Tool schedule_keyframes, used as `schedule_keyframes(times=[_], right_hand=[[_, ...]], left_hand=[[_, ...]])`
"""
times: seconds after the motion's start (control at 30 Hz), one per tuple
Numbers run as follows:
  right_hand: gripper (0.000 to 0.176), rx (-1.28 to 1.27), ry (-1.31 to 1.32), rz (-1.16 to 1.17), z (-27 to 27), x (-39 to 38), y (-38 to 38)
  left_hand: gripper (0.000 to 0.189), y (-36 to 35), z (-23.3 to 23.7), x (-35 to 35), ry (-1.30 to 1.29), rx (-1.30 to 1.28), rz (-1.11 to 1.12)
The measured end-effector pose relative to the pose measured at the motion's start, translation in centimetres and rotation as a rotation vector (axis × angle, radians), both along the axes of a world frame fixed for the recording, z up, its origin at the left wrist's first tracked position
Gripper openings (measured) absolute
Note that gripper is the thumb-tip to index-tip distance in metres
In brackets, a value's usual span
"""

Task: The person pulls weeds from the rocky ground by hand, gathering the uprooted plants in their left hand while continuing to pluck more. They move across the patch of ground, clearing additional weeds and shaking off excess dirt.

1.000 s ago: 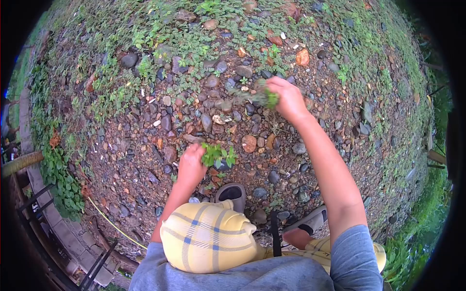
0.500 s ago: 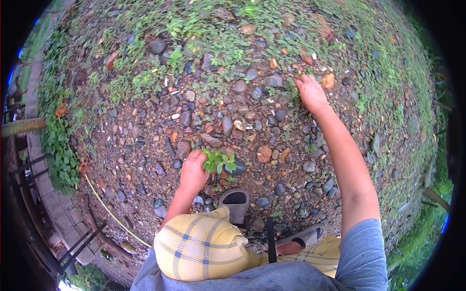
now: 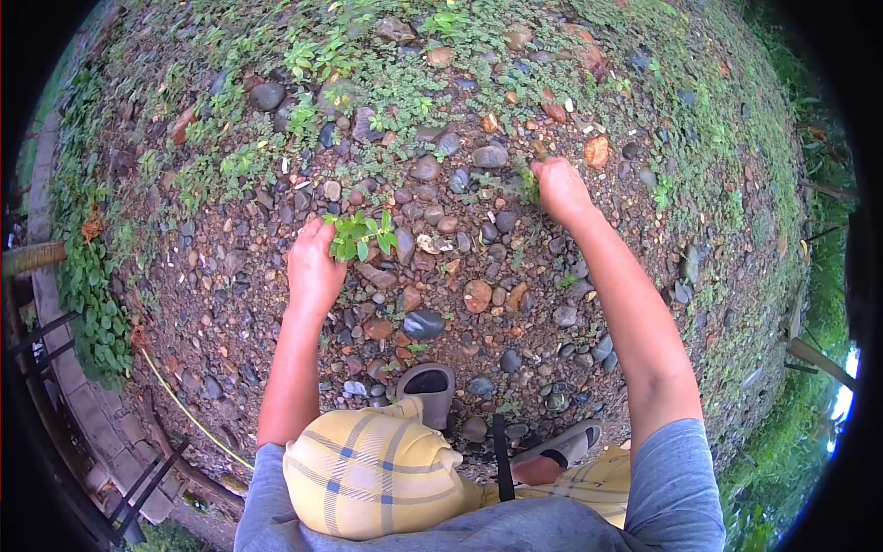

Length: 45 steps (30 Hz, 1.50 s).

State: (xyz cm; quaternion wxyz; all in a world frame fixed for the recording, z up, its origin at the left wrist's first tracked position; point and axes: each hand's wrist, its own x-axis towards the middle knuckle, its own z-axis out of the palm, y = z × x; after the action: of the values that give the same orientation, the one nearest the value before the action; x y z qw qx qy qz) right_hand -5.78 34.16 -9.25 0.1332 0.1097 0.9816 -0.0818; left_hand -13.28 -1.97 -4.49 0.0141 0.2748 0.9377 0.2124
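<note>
My left hand (image 3: pixel 313 262) is closed around a small bunch of green leafy weeds (image 3: pixel 362 235), whose leaves stick out to the right of the fingers. It hovers over the stony soil. Farther out and to the right, my right hand (image 3: pixel 563 191) is closed at ground level. A thin green weed (image 3: pixel 528 187) shows at its fingertips, blurred. Close to this hand lie an orange stone (image 3: pixel 596 152) and a grey rounded stone (image 3: pixel 490 155).
Pebbly soil spreads all round, with low green ground cover (image 3: pixel 423 92) thickest at the far side. My sandalled feet (image 3: pixel 429 391) are below. A yellow hose-like line (image 3: pixel 189 409) runs at the left, near a paved edge (image 3: pixel 101 405) and dark metal bars (image 3: pixel 152 483).
My left hand has moved forward and left with the leafy weeds. My right hand has drawn slightly left and nearer, its fingers now closed with a green weed at the tips.
</note>
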Motion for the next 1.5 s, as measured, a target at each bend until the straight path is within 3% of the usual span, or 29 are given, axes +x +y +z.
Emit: schedule_keyframes(times=[0.17, 0.27, 0.3, 0.37, 0.5, 0.57, 0.67, 0.77, 0.8, 0.93, 1.1, 1.23, 1.27, 1.4, 1.5], right_hand=[[0.022, -0.048, 0.085, 0.028, -0.2, 1.6, -0.1], [0.028, -0.222, -0.044, 0.056, 2.0, 2.1, -2.7], [0.033, -0.260, 0.019, 0.176, 0.9, 2.9, -3.1], [0.039, -0.370, -0.139, 0.150, 3.6, 3.0, -5.1], [0.037, -0.135, 0.114, 0.081, 2.6, 1.3, -3.2], [0.026, 0.058, 0.345, 0.062, 0.3, 0.1, 0.0], [0.025, 0.181, 0.113, -0.249, -1.1, -1.4, 2.2], [0.021, 0.106, -0.102, -0.471, -1.3, -2.2, 2.8], [0.025, 0.089, -0.067, -0.528, -1.5, -2.2, 2.8], [0.033, -0.004, -0.303, -0.456, -2.0, -3.0, 4.9], [0.031, -0.088, -0.384, -0.437, -3.9, -3.0, 6.8], [0.030, -0.102, -0.320, -0.426, -4.5, -2.2, 6.5], [0.029, -0.011, -0.326, -0.333, -4.5, -2.1, 6.5], [0.031, -0.161, -0.220, -0.423, -3.2, -0.6, 5.6], [0.033, -0.341, -0.166, -0.511, -4.0, 0.8, 5.9]], left_hand=[[0.027, -0.6, -1.1, 1.6, -0.031, -0.007, -0.001], [0.027, -1.9, -2.1, 2.2, 0.001, -0.003, 0.018], [0.027, -2.3, -2.3, 2.4, -0.003, 0.004, 0.029], [0.026, -2.7, -2.2, 2.5, -0.016, 0.007, 0.050], [0.026, -2.5, -1.1, 2.9, -0.046, 0.003, 0.080], [0.026, -2.4, -0.9, 3.0, -0.052, 0.004, 0.084], [0.025, -2.3, -1.0, 3.1, -0.039, 0.007, 0.066], [0.025, -2.1, -1.3, 3.3, -0.018, 0.010, 0.039], [0.025, -1.9, -1.3, 3.3, -0.018, 0.007, 0.033], [0.025, -1.1, -0.8, 3.0, 0.029, -0.003, 0.006], [0.028, -0.4, -0.3, 1.1, 0.126, -0.046, -0.068], [0.030, 0.9, -0.8, -0.4, 0.073, -0.062, -0.173], [0.026, 1.4, -1.1, -0.6, 0.094, -0.088, -0.220], [0.020, 4.5, -2.6, -1.6, 0.107, -0.098, -0.397], [0.020, 6.3, -5.1, -2.5, 0.129, -0.111, -0.407]])
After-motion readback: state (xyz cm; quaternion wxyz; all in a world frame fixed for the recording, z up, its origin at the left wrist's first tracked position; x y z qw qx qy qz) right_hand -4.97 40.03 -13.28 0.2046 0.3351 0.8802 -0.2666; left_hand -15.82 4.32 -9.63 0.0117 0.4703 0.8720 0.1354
